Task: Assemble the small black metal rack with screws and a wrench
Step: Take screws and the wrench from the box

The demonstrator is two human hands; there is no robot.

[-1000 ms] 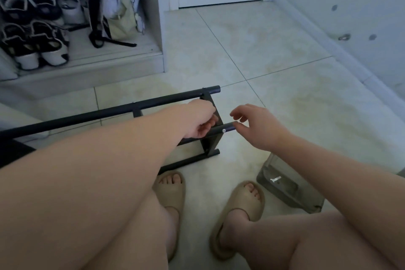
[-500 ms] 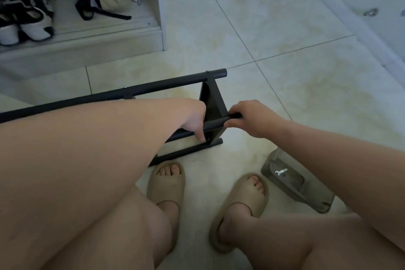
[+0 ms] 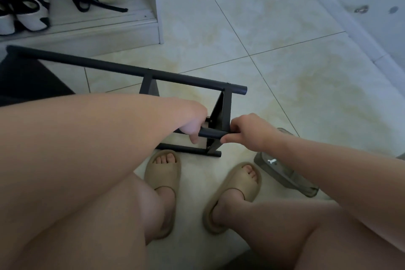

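The left hand (image 3: 194,124) curls its fingers over the near bar (image 3: 211,133) and grips it just left of the end plate (image 3: 221,112). The right hand (image 3: 249,131) pinches that bar's end, just right of the plate. The rack (image 3: 153,73) stands on the floor (image 3: 295,94), its far bar beyond both hands. Below the hands are slippers (image 3: 163,171), and right of those is a clear box (image 3: 287,178).

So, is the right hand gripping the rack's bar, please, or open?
Gripping: the right hand curls fingers and thumb round the end of the middle bar.
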